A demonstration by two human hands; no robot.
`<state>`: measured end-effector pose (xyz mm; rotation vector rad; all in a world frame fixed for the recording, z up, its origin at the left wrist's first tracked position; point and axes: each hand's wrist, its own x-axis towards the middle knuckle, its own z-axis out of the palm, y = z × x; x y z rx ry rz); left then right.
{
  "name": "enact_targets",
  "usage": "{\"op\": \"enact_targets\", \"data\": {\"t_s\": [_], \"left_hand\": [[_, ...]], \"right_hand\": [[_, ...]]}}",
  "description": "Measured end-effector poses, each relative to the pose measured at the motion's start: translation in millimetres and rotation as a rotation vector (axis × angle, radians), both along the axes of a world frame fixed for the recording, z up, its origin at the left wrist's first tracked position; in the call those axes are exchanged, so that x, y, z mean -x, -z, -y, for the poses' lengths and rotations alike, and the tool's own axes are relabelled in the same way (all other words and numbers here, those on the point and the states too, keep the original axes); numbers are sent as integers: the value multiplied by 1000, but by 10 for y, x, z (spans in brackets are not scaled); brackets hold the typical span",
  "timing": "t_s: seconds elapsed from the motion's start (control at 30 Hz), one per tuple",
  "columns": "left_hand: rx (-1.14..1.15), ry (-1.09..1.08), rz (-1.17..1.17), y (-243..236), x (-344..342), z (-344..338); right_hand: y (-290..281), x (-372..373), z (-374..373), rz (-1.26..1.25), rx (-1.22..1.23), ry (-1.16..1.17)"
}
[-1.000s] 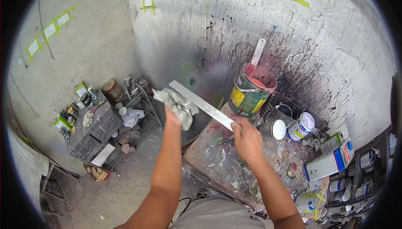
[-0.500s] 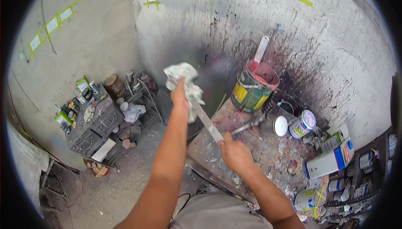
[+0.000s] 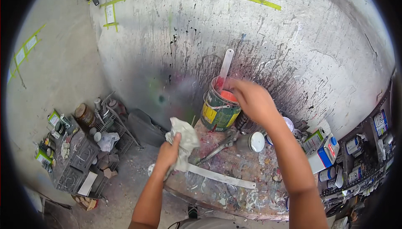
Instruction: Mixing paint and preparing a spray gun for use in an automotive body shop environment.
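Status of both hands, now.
Left hand: closed, holding a crumpled pale cloth.
Right hand: near the bucket; fingers blurred, so open or closed cannot be told.

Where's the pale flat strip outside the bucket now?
Head view, lower centre: the strip extends rightward from the rag in the left hand, over the spattered tabletop.

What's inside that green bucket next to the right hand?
The green bucket holds a pale strip, reddened low down, and something orange-red. The strip's lower end and bucket's bottom are hidden; the right hand covers part of the rim.
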<state>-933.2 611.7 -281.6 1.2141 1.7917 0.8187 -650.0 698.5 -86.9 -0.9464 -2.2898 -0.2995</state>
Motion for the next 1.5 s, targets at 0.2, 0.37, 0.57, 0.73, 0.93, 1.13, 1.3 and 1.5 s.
{"op": "enact_targets", "data": {"t_s": [0.2, 0.37, 0.57, 0.73, 0.93, 1.13, 1.3, 1.5], "left_hand": [[-462, -98, 145, 50, -210, 342], [-357, -179, 534, -60, 100, 370], [-600, -314, 702, -248, 75, 110], [-779, -216, 205, -206, 402, -65], [-730, -66, 345, -293, 530, -97], [-637, -102, 439, -518, -117, 226], [-545, 346, -362, -575, -1117, 851], [-654, 1076, -111, -858, -2755, 2385]], "right_hand": [[96, 353, -1498, 844, -132, 334], [-275, -124, -1324, 1000, 31, 463], [-571, -531, -559, 523, -267, 368], [667, -451, 1473, 590, 930, 154], [2028, -336, 2134, 61, 612, 459], [1493, -936, 2878, -65, 1034, 404], [967, -1825, 4162, -336, 1091, 493], [509, -2404, 5672, -80, 1192, 785]]}}
